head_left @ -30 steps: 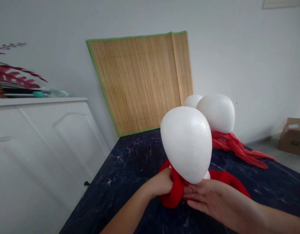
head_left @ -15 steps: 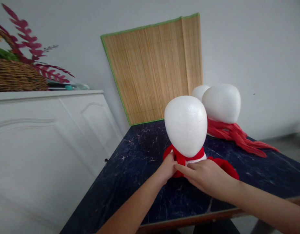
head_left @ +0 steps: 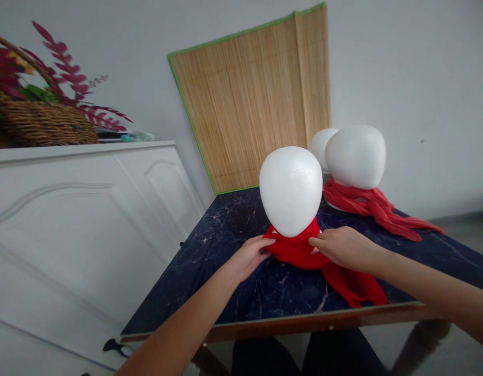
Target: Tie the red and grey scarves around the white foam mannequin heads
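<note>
A smooth white mannequin head (head_left: pixel 290 188) stands upright on the dark blue marbled table (head_left: pixel 241 308). Round its neck lies a bright red scarf (head_left: pixel 296 250), spread across the front, with a fringed end trailing to the right on the tabletop. My left hand (head_left: pixel 255 253) pinches the scarf's left edge, thumb on top and fingers underneath. On the other side my right hand (head_left: pixel 337 248) is closed on the cloth just below the head's right side. Part of the neck and base is hidden by the scarf.
Behind to the right stand a white mannequin head (head_left: pixel 357 156) wearing a coral scarf (head_left: pixel 382 209) and another white head (head_left: pixel 320 146). A bamboo mat (head_left: pixel 253 104) leans on the wall. At left is a white cabinet (head_left: pixel 69 209) bearing a wicker flower basket (head_left: pixel 49 122).
My hands have moved apart from the neck's front to either side. The red scarf now spreads over the front, and its end lies flatter toward the table's near edge. The view has shifted slightly.
</note>
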`<state>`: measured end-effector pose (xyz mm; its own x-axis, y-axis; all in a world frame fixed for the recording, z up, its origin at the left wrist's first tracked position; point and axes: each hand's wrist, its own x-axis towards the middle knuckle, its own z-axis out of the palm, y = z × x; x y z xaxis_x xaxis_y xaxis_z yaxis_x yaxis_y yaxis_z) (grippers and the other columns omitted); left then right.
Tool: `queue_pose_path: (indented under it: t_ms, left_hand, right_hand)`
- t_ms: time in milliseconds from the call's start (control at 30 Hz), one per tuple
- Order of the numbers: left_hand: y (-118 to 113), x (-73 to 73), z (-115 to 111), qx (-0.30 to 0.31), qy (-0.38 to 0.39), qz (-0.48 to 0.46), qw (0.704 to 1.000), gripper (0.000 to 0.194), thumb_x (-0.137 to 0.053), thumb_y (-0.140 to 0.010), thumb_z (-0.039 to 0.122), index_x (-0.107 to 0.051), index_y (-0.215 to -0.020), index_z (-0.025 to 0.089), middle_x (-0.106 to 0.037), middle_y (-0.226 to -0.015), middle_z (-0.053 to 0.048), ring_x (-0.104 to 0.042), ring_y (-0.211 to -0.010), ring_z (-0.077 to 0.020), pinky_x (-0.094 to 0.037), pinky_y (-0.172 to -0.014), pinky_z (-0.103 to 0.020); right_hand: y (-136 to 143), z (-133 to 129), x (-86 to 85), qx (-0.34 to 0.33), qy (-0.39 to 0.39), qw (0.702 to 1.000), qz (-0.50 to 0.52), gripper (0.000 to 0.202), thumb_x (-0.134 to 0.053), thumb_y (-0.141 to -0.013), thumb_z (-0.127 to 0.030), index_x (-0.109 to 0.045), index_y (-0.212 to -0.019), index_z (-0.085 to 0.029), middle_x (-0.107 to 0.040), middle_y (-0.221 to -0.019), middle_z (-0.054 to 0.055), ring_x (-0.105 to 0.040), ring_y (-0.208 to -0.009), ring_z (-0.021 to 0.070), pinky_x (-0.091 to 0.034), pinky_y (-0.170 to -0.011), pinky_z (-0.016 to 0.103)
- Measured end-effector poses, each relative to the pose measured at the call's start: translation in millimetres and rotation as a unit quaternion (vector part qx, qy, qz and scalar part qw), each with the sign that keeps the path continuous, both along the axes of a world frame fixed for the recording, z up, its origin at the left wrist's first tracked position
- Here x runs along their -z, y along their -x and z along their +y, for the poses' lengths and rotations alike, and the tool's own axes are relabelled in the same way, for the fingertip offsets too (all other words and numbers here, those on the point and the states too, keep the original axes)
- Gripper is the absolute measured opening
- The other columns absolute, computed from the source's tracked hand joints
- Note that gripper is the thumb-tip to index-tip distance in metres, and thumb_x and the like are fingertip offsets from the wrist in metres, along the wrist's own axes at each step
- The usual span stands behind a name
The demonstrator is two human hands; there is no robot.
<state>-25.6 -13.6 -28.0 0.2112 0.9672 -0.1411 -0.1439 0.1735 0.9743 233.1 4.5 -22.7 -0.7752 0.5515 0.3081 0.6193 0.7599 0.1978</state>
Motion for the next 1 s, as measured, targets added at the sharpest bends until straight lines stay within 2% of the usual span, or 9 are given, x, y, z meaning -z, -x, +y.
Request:
queue_pose_path:
  t_ms: [100, 167, 300, 400, 500, 600, 733, 867, 1000]
  left_hand:
    - [-6.5, 9.8, -9.6, -0.053, 0.034, -0.049, 0.997, 0.034, -0.066, -0.079, 0.023, -0.066, -0.113, 0.018, -0.072, -0.11, -0.008, -0.069, -0.087, -0.0171, -0.054, -0.076, -0.028]
    - [-12.0, 14.2, -15.7, -0.073, 0.047, -0.035, 0.996, 0.035, -0.063, -0.083, 0.025, -0.063, -0.118, 0.021, -0.072, -0.108, -0.007, -0.07, -0.083, -0.018, -0.054, -0.068, -0.027]
    - [-22.1, 16.9, -25.0, -0.079, 0.036, -0.015, 0.996, 0.035, -0.062, -0.083, 0.026, -0.062, -0.118, 0.02, -0.073, -0.104, -0.007, -0.069, -0.085, -0.0182, -0.053, -0.07, -0.025]
    - [-30.0, 15.4, -30.0, -0.091, 0.019, -0.015, 0.996, 0.032, -0.063, -0.081, 0.021, -0.063, -0.112, 0.017, -0.073, -0.101, -0.007, -0.069, -0.085, -0.0177, -0.051, -0.071, -0.024]
    - [-36.2, 12.1, -33.3, -0.098, -0.001, -0.033, 0.995, 0.033, -0.064, -0.078, 0.014, -0.062, -0.111, 0.017, -0.073, -0.101, -0.006, -0.067, -0.089, -0.017, -0.051, -0.08, -0.026]
    - [-34.1, 8.2, -33.5, -0.097, -0.006, -0.011, 0.995, 0.032, -0.066, -0.077, 0.015, -0.062, -0.109, 0.017, -0.072, -0.101, -0.004, -0.066, -0.09, -0.0157, -0.05, -0.081, -0.025]
    - [-17.3, 2.7, -32.1, -0.082, 0.015, 0.04, 0.996, 0.008, -0.069, -0.077, 0.021, -0.065, -0.081, 0.015, -0.067, -0.075, 0.001, -0.06, -0.07, -0.01, -0.044, -0.066, -0.02]
    - [-5.5, -5.7, -43.1, -0.024, 0.083, 0.01, 0.996, 0.021, -0.07, -0.077, 0.034, -0.065, -0.073, 0.014, -0.06, -0.063, 0.001, -0.054, -0.056, -0.0095, -0.045, -0.063, -0.023]
    - [-10.3, -11.9, -73.6, 0.14, 0.016, -0.037, 0.989, 0.028, -0.067, -0.079, 0.036, -0.067, -0.066, 0.012, -0.069, -0.086, -0.008, -0.062, -0.086, -0.0173, -0.045, -0.084, -0.026]
  right_hand:
    - [3.9, -1.0, 7.1, 0.024, 0.014, 0.999, 0.028, 0.023, -0.042, -0.097, -0.024, -0.061, -0.085, -0.017, -0.067, -0.08, 0.006, -0.064, -0.071, 0.0175, -0.029, -0.057, 0.027]
    - [8.7, -3.8, 10.1, 0.073, 0.024, 0.995, 0.067, 0.035, -0.04, -0.099, -0.04, -0.062, -0.086, -0.017, -0.068, -0.082, 0.007, -0.064, -0.072, 0.0193, -0.028, -0.056, 0.027]
    - [26.2, -16.3, 9.4, 0.174, 0.058, 0.971, 0.153, 0.06, -0.037, -0.089, -0.071, -0.06, -0.074, -0.018, -0.067, -0.074, 0.007, -0.061, -0.065, 0.0202, -0.023, -0.054, 0.028]
    - [46.1, -27.0, 10.2, 0.189, 0.115, 0.949, 0.225, 0.062, -0.044, -0.082, -0.077, -0.059, -0.069, -0.019, -0.066, -0.069, 0.005, -0.058, -0.061, 0.0181, -0.023, -0.054, 0.028]
    - [61.9, -30.3, 15.7, 0.16, 0.222, 0.915, 0.297, 0.051, -0.052, -0.083, -0.068, -0.058, -0.067, -0.02, -0.064, -0.067, 0.001, -0.056, -0.061, 0.0155, -0.026, -0.054, 0.026]
    - [63.2, -25.0, 20.0, 0.115, 0.306, 0.887, 0.326, 0.032, -0.054, -0.084, -0.044, -0.051, -0.064, -0.019, -0.058, -0.062, -0.002, -0.052, -0.058, 0.0123, -0.028, -0.054, 0.024]
    - [46.0, -12.7, 17.7, 0.18, 0.236, 0.902, 0.313, 0.015, -0.057, -0.076, -0.031, -0.051, -0.067, -0.02, -0.056, -0.064, -0.003, -0.05, -0.06, 0.0125, -0.028, -0.056, 0.024]
    - [31.9, -1.1, 16.2, 0.225, 0.177, 0.919, 0.271, 0.011, -0.06, -0.073, -0.027, -0.053, -0.075, -0.02, -0.06, -0.077, 0.0, -0.052, -0.068, 0.0143, -0.029, -0.058, 0.024]
    - [30.4, 3.8, 17.8, 0.216, 0.182, 0.927, 0.246, 0.009, -0.058, -0.073, -0.022, -0.051, -0.077, -0.019, -0.061, -0.081, 0.002, -0.054, -0.072, 0.0151, -0.03, -0.059, 0.025]
